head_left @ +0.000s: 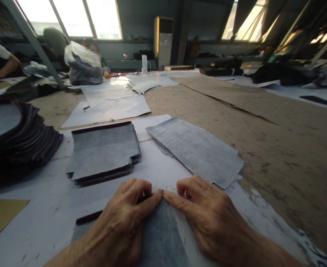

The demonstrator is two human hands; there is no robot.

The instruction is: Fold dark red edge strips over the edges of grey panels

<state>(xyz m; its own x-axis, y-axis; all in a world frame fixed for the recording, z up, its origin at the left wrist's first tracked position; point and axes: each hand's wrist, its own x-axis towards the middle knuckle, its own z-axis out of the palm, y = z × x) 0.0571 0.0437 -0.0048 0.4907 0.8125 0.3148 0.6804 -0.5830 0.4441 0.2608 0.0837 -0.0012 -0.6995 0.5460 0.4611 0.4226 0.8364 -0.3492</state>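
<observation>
Both hands (163,218) rest on a fabric piece (158,237); two stacks (103,152) lie beyond.
</observation>
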